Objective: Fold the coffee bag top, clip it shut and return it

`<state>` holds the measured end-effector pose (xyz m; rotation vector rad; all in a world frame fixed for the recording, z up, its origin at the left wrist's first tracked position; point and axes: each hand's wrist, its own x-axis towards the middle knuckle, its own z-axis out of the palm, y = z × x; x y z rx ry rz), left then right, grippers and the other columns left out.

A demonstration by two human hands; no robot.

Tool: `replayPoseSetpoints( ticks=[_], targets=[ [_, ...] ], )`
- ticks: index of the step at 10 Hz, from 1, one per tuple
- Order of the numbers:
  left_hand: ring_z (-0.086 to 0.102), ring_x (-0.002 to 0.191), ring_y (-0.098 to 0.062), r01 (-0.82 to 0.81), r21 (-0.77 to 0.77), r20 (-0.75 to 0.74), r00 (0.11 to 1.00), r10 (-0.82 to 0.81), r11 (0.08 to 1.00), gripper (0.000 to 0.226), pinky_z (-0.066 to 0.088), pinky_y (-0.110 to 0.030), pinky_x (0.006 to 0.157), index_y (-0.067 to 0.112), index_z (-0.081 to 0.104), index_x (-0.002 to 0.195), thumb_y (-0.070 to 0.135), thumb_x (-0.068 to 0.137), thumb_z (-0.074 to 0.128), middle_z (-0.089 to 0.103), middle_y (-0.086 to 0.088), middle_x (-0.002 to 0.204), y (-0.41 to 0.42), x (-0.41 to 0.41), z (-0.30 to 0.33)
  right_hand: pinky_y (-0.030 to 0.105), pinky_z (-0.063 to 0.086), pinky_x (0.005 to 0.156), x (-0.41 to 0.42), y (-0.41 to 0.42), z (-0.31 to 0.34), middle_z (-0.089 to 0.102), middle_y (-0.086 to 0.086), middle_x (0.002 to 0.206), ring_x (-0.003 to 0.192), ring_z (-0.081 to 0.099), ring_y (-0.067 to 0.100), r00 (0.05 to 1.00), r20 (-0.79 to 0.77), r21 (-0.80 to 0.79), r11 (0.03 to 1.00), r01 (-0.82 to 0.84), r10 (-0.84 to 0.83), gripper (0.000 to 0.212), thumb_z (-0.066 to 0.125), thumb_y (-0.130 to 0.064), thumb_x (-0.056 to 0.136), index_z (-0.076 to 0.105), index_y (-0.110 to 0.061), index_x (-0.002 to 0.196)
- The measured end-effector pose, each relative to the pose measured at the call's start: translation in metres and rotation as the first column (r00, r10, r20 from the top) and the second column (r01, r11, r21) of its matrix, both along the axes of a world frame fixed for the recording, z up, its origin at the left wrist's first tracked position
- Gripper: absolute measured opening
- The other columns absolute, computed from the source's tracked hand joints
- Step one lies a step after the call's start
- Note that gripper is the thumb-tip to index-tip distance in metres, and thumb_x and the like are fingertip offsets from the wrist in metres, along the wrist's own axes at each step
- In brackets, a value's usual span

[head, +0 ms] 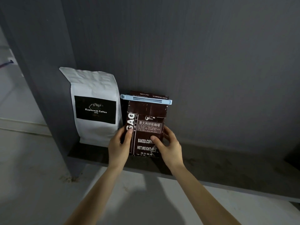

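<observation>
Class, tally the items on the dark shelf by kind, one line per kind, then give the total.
Coffee bags: 2, the white paper coffee bag and the dark brown foil coffee bag
Clips: 1, the pale blue plastic clip across the brown bag's folded top
Total: 3

My left grip (119,142) and right grip (168,144) clasp the brown coffee bag (146,125), blue clip (146,98) across its folded top, upright on the shelf (227,169) beside a white coffee bag (95,106).
</observation>
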<state>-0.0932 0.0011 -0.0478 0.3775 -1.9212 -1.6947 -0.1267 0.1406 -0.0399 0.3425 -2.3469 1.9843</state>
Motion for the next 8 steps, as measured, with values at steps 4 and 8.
replayPoseSetpoints(
  ticks=[4, 8],
  targets=[
    [0.047, 0.116, -0.012, 0.079, -0.077, 0.061, 0.995, -0.074, 0.994, 0.05, 0.04, -0.033, 0.097, 0.019, 0.033, 0.135, 0.014, 0.088, 0.049, 0.05, -0.004, 0.132, 0.001, 0.009, -0.02, 0.029, 0.044, 0.099, 0.001, -0.003, -0.002, 0.056, 0.002, 0.128, 0.115, 0.053, 0.012, 1.0, 0.026, 0.04, 0.999, -0.004, 0.003, 0.058, 0.064, -0.028, 0.079, 0.04, -0.022, 0.131],
    [0.035, 0.131, -0.021, 0.045, -0.069, 0.041, 0.998, -0.042, 0.997, 0.057, 0.029, -0.032, 0.107, 0.01, 0.024, 0.138, 0.005, 0.087, 0.048, 0.037, -0.011, 0.142, 0.02, 0.048, -0.026, 0.04, 0.018, 0.116, 0.038, 0.032, 0.004, 0.028, 0.004, 0.15, 0.14, 0.019, 0.019, 0.993, -0.11, 0.429, 0.899, 0.083, -0.039, 0.077, 0.059, -0.037, 0.081, 0.014, -0.021, 0.141]
  ],
)
